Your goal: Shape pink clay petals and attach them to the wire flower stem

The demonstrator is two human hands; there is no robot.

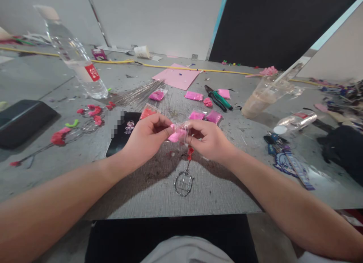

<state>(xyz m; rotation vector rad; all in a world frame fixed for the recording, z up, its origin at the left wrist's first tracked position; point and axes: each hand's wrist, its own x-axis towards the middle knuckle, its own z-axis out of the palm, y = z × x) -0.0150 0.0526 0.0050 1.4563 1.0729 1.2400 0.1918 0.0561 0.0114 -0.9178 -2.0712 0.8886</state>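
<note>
Above the front part of the table, both hands hold a small clear plastic bag of pink modelling clay. My left hand pinches its left end between thumb and finger. The right end, mostly clear film, is gripped by my right hand. Below them lies a round wire frame with a red piece at its top. Just behind my left hand is a bag of orange-red clay. Two more pink bags, one of them a darker pink bag, rest behind my right hand.
A phone lies left of my hands. Green-handled pliers, loose wires and a pink sheet are farther back. A tall water bottle stands left; a drink cup and a lying bottle are right.
</note>
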